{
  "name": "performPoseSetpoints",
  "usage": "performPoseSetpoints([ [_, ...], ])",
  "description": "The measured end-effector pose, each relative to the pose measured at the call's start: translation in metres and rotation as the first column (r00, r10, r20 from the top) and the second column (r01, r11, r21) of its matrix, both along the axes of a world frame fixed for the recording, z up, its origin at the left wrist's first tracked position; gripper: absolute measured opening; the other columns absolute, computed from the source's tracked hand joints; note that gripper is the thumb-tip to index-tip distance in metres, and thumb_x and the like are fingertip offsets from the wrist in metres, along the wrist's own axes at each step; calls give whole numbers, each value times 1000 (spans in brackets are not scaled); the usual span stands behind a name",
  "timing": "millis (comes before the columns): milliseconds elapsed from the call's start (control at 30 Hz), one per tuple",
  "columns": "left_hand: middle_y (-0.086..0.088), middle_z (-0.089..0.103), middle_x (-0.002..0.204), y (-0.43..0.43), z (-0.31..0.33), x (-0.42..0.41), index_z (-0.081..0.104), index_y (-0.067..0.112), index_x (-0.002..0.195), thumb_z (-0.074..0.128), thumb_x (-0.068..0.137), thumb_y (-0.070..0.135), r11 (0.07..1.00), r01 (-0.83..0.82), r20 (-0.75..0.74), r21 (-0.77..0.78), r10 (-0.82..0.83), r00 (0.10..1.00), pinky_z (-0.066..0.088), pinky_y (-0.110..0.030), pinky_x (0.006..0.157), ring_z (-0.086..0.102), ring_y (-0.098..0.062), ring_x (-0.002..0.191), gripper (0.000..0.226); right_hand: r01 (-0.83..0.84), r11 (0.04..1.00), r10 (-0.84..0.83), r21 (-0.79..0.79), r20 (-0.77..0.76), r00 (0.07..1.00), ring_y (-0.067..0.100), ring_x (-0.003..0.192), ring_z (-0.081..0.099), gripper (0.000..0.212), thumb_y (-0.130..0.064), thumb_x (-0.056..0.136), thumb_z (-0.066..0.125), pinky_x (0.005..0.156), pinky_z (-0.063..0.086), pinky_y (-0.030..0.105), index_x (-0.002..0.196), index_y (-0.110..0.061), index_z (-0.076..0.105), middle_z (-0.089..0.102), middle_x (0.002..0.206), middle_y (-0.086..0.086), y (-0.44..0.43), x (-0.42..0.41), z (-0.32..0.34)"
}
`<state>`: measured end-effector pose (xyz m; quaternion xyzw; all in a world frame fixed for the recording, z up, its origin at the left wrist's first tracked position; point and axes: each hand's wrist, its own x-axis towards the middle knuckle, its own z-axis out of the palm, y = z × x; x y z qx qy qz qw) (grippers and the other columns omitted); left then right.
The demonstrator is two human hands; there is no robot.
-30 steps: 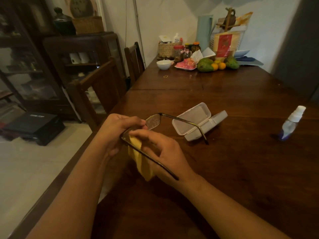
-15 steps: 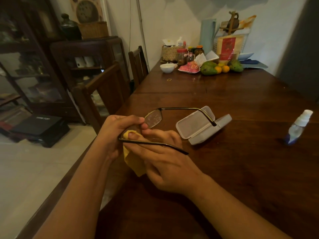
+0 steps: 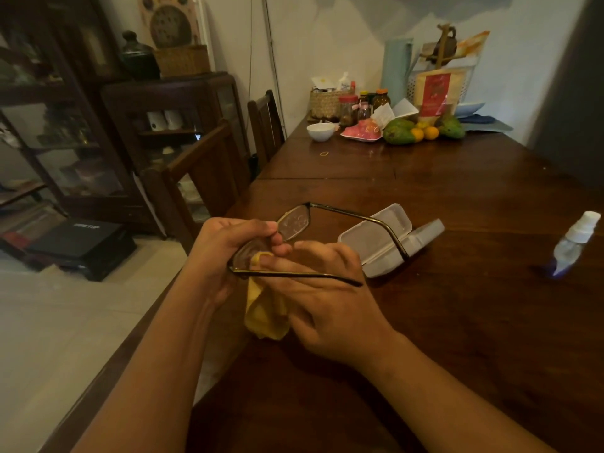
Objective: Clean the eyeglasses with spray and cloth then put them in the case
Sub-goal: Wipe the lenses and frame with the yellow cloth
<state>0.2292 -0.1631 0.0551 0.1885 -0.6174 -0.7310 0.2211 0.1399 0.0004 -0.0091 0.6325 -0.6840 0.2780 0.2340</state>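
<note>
While the left hand (image 3: 225,256) is closed on the front of the eyeglasses (image 3: 294,220), held above the table (image 3: 457,322) edge, the right hand (image 3: 327,299) pinches the yellow cloth (image 3: 266,313) onto one lens. Light and probably fragile, the glasses are best held by the rim. Further right lie the open case (image 3: 389,238) and the spray bottle (image 3: 575,243).

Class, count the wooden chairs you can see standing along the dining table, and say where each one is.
2. The near chair stands at the table's left edge just beyond the hands; the far chair stands further along that same side, nearer the wall. Others may be hidden outside the view.
</note>
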Motion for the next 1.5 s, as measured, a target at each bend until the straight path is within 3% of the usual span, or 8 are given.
performPoseSetpoints([
  [200,-13,73,67,2,0,-1,77,5,70,79,74,22,998,4,10,-66,-3,1000,48,-27,57,62,-22,55,18,-36,999,36,4,48,998,19,150,25,68,-32,91,51,114,24,44,156,-32,33,26,164,-14,-6,11,-1],
  [333,-19,73,70,-1,0,1,77,1,72,80,71,20,999,-31,-58,-36,29,998,57,-39,76,71,-33,76,19,-51,999,50,-14,-59,997,21,148,31,64,-26,88,58,113,27,51,150,-34,45,37,159,-15,-3,4,-4],
  [533,-17,77,74,2,3,2,79,4,74,80,74,23,996,1,-48,-95,-5,999,60,-27,62,75,-22,68,19,86,992,-90,-89,-46,995,20,145,32,60,-35,94,52,109,31,54,153,-36,39,33,161,-18,-6,6,-3],
  [700,-24,75,74,5,4,4,79,2,74,84,67,28,992,-10,-50,-124,4,999,58,-29,60,72,-26,66,28,126,963,-162,-239,-137,977,17,134,42,42,-36,103,55,106,33,44,145,-36,53,45,153,-19,-5,-3,-4],
  [933,-11,77,68,9,5,2,82,10,70,84,53,38,965,-53,-35,-257,46,998,59,-25,58,73,-18,59,32,240,880,-227,-410,81,970,19,122,55,41,-46,107,38,95,41,55,134,-30,64,58,141,-17,6,-22,4],
  [1200,-15,79,80,6,1,3,81,10,77,79,74,34,946,4,25,-325,4,1000,60,-33,75,77,-26,78,24,312,925,-270,-216,203,941,18,126,50,55,-38,93,50,98,39,48,147,-28,50,44,155,-14,3,-23,6],
  [1367,-17,77,74,12,3,1,80,6,75,81,73,29,970,46,-21,-239,-53,998,59,-26,67,76,-25,73,24,185,975,-166,-121,153,974,20,133,45,61,-30,95,50,107,33,41,155,-28,35,27,163,-10,1,-20,4],
  [1500,-16,75,68,12,6,4,79,4,73,79,73,24,984,47,-65,-173,-59,996,58,-25,64,74,-22,66,21,140,980,-129,-145,82,988,28,132,48,57,-27,96,49,110,32,44,153,-27,40,35,160,-4,4,-19,2],
])
